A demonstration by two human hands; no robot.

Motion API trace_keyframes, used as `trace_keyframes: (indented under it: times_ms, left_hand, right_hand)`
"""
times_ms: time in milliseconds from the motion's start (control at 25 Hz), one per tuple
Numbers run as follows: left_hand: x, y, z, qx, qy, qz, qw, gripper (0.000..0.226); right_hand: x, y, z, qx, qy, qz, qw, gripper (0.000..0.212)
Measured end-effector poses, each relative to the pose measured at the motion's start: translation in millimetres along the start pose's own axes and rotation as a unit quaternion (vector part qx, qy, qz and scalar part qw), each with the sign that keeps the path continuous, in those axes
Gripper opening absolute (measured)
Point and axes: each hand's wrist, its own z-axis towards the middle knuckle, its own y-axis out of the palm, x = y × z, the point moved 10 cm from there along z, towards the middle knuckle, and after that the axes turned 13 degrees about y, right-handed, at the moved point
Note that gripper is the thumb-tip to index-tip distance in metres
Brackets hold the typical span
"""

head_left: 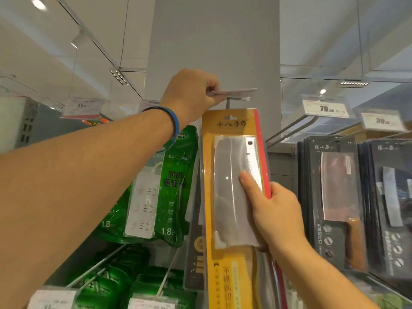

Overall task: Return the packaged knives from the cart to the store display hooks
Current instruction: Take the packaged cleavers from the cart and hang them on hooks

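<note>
A cleaver in a yellow and red blister pack [234, 175] hangs upright at the middle of the view, its top hole at the end of a display hook [231, 100]. My right hand [272, 210] grips the pack's right edge, thumb pressed on the clear plastic over the blade. My left hand [194, 94], with a blue band on the wrist, pinches the price tag holder [236, 92] at the hook's tip and holds it lifted flat. Whether the pack's hole is over the hook, I cannot tell.
Green packs of power strips [160, 192] hang at the left, with more on hooks below. Dark packaged cleavers [334, 197] hang in rows at the right under price tags [325, 108]. A grey column [214, 41] stands behind the hook.
</note>
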Motion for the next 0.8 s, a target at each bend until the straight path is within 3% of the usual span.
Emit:
trace_keyframes:
  times_ms: [280,800]
  left_hand:
    - [5,-4,3,-0.037,0.010,0.030,0.999,0.022]
    - [3,-1,5,-0.064,0.013,0.034,0.997,0.022]
  right_hand:
    - [-2,22,-9,-0.059,0.009,-0.016,0.998,0.076]
    - [21,6,11,-0.045,0.061,0.028,0.997,0.081]
